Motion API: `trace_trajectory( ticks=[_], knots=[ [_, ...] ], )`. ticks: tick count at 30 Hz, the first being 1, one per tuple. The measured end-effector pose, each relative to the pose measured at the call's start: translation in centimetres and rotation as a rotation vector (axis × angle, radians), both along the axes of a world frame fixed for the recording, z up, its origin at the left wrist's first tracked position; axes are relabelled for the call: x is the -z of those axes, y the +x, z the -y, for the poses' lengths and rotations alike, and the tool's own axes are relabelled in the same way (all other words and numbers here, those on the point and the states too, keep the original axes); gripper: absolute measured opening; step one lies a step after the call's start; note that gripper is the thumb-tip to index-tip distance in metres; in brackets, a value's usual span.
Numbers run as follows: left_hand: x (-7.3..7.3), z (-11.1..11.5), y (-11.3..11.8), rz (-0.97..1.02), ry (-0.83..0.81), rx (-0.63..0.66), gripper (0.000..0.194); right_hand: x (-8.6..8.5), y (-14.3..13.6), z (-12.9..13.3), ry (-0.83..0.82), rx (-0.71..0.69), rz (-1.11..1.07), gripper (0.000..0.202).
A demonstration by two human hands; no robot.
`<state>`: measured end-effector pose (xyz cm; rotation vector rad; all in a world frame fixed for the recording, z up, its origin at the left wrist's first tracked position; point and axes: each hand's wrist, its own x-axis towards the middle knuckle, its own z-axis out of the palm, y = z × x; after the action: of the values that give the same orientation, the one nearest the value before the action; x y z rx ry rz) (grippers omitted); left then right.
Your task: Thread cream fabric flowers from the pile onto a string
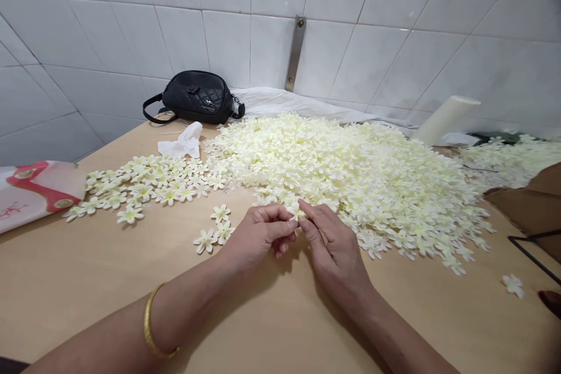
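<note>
The left hand (263,232) and right hand (338,251) hide bits of the flower (296,211). The packet (37,194) is cut off at the left edge, the brown thing (532,207) at the right. The words (208,107) on the bag (193,90) are too small to read.

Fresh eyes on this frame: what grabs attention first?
First, the big heap of pale flowers across the back of the table. Next, the left hand and right hand holding one small flower in front of it. Then the black bag, back left.
</note>
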<state>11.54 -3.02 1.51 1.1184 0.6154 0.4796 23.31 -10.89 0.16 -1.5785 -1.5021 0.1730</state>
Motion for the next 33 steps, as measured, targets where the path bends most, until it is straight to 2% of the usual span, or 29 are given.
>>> trace_trajectory(
  ticks=[5,8,10,13,17,19,22,25,27,28,30,33],
  knots=[
    [0.1,-0.1,-0.4,0.055,0.112,0.058,0.013,-0.4,0.0,0.1,-0.175,-0.163,-0.405,0.024],
    [0.2,-0.3,-0.5,0.063,0.138,0.099,0.012,-0.3,0.2,0.2,-0.163,-0.142,-0.504,0.019],
    [0.3,-0.4,-0.4,0.068,0.077,0.102,0.01,-0.2,0.3,0.2,-0.094,-0.064,-0.421,0.017],
    [0.4,-0.6,-0.3,0.092,-0.031,0.021,0.014,-0.2,0.4,0.1,0.021,0.024,-0.176,0.014],
    [0.5,-0.6,-0.1,0.045,-0.017,-0.015,0.019,-0.1,0.5,0.0,0.079,0.012,0.018,0.019],
    [0.5,-0.6,0.0,0.052,-0.045,-0.03,0.019,0.0,0.3,-0.1,0.082,-0.02,0.034,0.022],
    [0.6,-0.4,0.0,0.129,-0.188,-0.066,0.019,0.2,0.1,0.0,0.07,-0.059,-0.023,0.023],
    [0.7,-0.3,-0.2,0.186,-0.352,0.006,0.016,0.0,-0.3,0.4,0.115,-0.083,-0.057,0.022],
    [0.6,-0.2,-0.2,0.186,-0.402,0.088,0.016,-0.2,-0.4,0.6,0.152,-0.086,-0.051,0.019],
    [0.5,-0.1,-0.2,0.175,-0.383,0.112,0.016,-0.3,-0.5,0.6,0.149,-0.081,-0.051,0.017],
    [0.2,0.1,0.0,0.116,-0.243,0.096,0.021,-0.4,-0.5,0.7,0.096,-0.054,-0.064,0.011],
    [-0.4,0.6,0.2,-0.009,0.041,-0.088,0.025,-0.3,-0.2,0.5,0.028,0.047,-0.061,0.008]
  ],
)
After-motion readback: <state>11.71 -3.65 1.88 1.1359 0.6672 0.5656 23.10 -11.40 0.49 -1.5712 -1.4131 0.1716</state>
